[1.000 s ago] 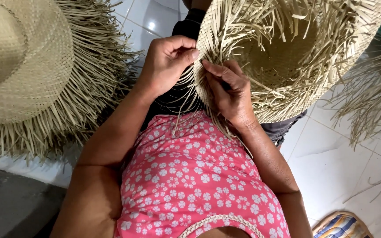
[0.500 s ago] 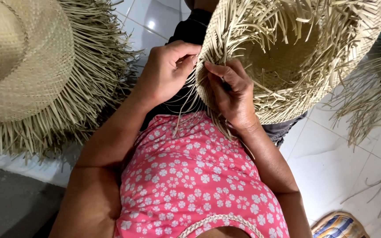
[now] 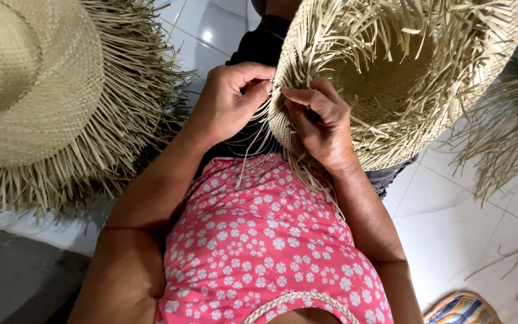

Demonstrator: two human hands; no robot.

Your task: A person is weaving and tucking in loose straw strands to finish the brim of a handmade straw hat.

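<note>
- Unfinished straw hat (image 3: 391,78) held upside down over the lap, hollow crown facing up; loose unwoven strands bristling all round its rim and hanging off the near edge
- Left hand (image 3: 229,105) at the hat's near rim, fingers (image 3: 258,90) curled and pressed together on a few straw strands (image 3: 265,129); thumb tip right at the weave's edge
- Right hand (image 3: 319,123) just beside it, touching the same rim; fingers bent inward and pinching strands against the woven edge, knuckles toward the camera
- Both hands nearly meeting at one spot on the brim; thin strands trailing down from there onto the pink flowered dress (image 3: 271,246)
- Second straw hat (image 3: 37,78) lying crown up to the left, well apart, with a ragged fringe
- White tiled floor (image 3: 469,222) below; more loose straw (image 3: 499,150) at the right; striped sandal (image 3: 463,309) at the bottom right corner
</note>
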